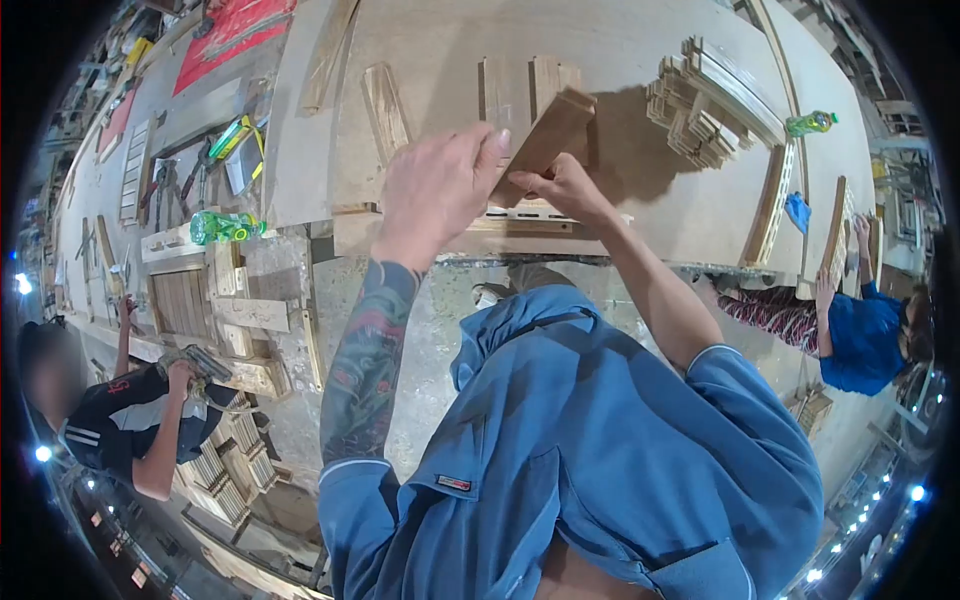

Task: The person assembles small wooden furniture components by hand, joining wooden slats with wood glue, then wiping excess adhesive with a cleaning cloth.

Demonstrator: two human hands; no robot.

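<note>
Workbench [625,35] spans 12 o'clock; far edge cut off at top of view. Slat stack [715,105] toward 2 o'clock, piled together, probably to keep pieces within reach; lower layers hard to make out. Wooden board [553,132] at 1 o'clock, raised and tilted over bench. Right hand [568,190] grasps its near end, thumb across face, apparently leaving far end free. Left hand [440,190] at 11 o'clock, half curled beside board (touching or not, cannot tell), fingertips hidden. Green bottle [811,123] at 2 o'clock, contents unclear.
</note>
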